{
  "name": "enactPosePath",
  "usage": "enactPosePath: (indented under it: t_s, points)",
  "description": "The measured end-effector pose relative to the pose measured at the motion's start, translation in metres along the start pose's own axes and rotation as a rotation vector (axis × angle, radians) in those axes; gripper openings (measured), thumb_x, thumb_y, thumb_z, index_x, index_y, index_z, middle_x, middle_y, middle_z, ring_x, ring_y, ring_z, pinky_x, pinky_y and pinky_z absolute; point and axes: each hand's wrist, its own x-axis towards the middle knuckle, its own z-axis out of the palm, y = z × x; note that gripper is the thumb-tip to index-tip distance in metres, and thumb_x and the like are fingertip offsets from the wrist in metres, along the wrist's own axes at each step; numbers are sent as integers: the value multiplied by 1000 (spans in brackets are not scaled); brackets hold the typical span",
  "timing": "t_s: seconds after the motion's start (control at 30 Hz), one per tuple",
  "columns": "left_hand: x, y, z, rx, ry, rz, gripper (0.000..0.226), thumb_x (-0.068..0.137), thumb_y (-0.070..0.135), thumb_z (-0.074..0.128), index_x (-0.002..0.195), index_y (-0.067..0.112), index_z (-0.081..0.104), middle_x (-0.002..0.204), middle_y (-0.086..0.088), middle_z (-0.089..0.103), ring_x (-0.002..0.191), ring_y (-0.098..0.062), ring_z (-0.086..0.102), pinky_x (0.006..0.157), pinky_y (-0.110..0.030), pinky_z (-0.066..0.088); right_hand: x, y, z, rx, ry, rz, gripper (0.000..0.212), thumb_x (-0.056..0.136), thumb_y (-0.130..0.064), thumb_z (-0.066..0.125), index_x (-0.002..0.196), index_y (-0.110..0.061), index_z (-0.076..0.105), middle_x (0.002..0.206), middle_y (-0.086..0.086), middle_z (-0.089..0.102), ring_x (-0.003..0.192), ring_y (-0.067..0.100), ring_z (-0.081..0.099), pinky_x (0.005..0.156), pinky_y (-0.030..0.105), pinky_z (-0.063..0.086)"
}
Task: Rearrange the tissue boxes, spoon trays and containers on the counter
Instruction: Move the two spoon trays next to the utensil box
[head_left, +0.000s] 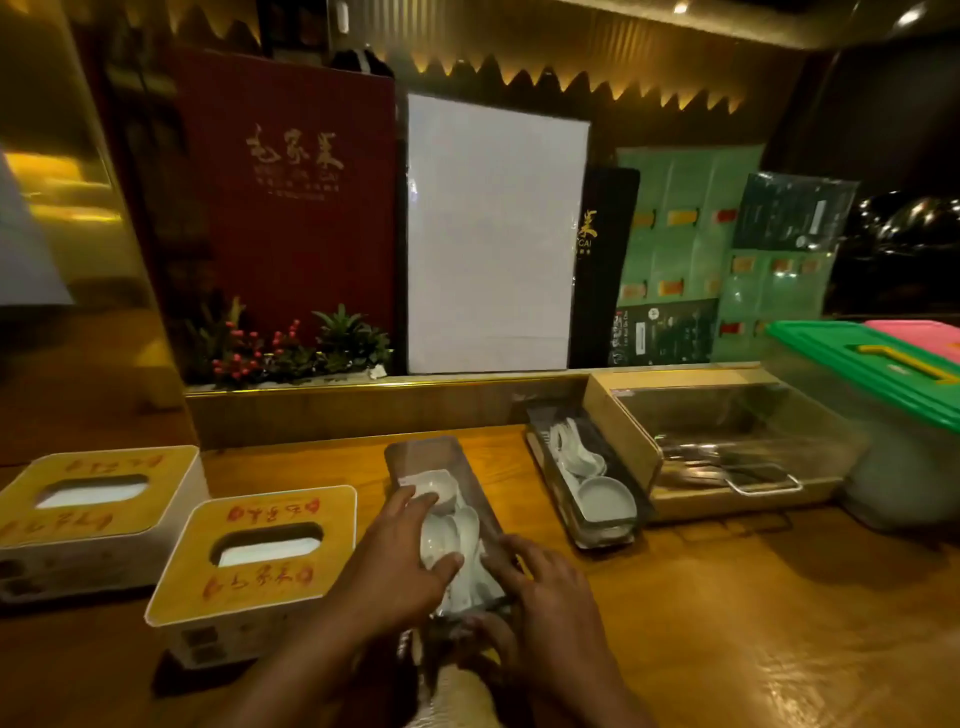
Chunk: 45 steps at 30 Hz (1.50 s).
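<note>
A clear spoon tray (415, 454) with white ceramic spoons and a small dish lies on the wooden counter (727, 597) in front of me. My left hand (400, 561) grips its left side, fingers over the spoons. My right hand (540, 587) holds its near right edge. Two tissue boxes with wooden lids stand to the left: the near tissue box (260, 561) and the far tissue box (93, 514). A second spoon tray (587, 483) with spoons and a round dish sits to the right.
A clear-fronted cutlery box (727, 441) stands at the right, beside a plastic container with a green lid (872, 374). Menus, a white board (493, 234) and a small plant arrangement (291, 348) line the raised ledge behind the counter.
</note>
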Motion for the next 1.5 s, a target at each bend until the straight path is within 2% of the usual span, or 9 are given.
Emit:
enactPosePath:
  t_s: [0.17, 0.33, 0.63, 0.97, 1.1, 1.27, 1.37, 1.43, 1.5]
  points:
    - [11, 4, 40, -190, -43, -24, 78, 80, 53, 68, 148, 28, 40, 158, 7, 29, 140, -16, 40, 110, -36, 41, 2, 22, -13, -155, 37, 121, 60, 76, -65, 59, 129, -37, 58, 135, -5, 58, 120, 24, 55, 95, 42, 48]
    - [40, 9, 65, -379, -89, -79, 80, 85, 42, 68, 151, 46, 24, 157, 17, 35, 140, -9, 40, 110, -42, 43, 21, 36, -20, -230, 23, 155, 71, 81, -73, 44, 140, -34, 51, 150, -2, 46, 141, 25, 32, 118, 44, 25]
    - [87, 20, 78, -442, -142, -263, 75, 88, 23, 69, 149, 44, 31, 141, 8, 58, 126, -16, 56, 102, -43, 51, 50, 64, -12, -51, 44, 172, 68, 86, -68, 49, 144, -32, 46, 159, -8, 31, 149, 19, 18, 117, 35, 6]
    - [95, 32, 84, -536, -91, -355, 71, 92, 7, 65, 144, 47, 38, 129, 11, 62, 115, -17, 62, 96, -41, 55, 54, 77, -7, 58, 77, 183, 68, 84, -68, 53, 141, -32, 50, 155, -9, 36, 145, 15, 22, 120, 39, 20]
    - [94, 37, 85, -543, -101, -373, 71, 93, 7, 65, 148, 41, 37, 126, 10, 62, 113, -13, 62, 88, -27, 55, 52, 82, -5, 93, 83, 177, 66, 83, -66, 58, 139, -34, 52, 152, -10, 38, 141, 16, 25, 116, 38, 28]
    - [92, 42, 83, -641, -95, -414, 78, 92, 5, 64, 150, 45, 30, 137, 5, 59, 119, -20, 61, 96, -43, 55, 52, 87, -3, 126, 108, 147, 64, 79, -64, 62, 135, -32, 56, 148, -8, 44, 138, 16, 29, 114, 38, 29]
    - [93, 40, 85, -826, -23, -511, 105, 86, -3, 68, 157, 41, 5, 154, 10, 41, 134, -28, 50, 96, -52, 54, 53, 91, -2, 159, 90, 143, 64, 80, -64, 62, 138, -37, 51, 149, -11, 40, 138, 14, 28, 115, 37, 30]
    - [95, 42, 88, -945, 0, -561, 89, 87, -8, 61, 152, 44, 28, 149, 5, 51, 124, -32, 59, 86, -57, 57, 52, 92, -2, 167, 69, 133, 64, 82, -61, 62, 140, -39, 48, 151, -11, 37, 140, 14, 26, 116, 37, 29]
    - [96, 45, 86, -980, -26, -562, 64, 93, -11, 48, 127, 42, 60, 121, 1, 72, 101, -31, 73, 73, -52, 61, 51, 91, -3, 165, 48, 123, 61, 83, -56, 65, 139, -41, 48, 154, -11, 33, 143, 15, 22, 117, 38, 28]
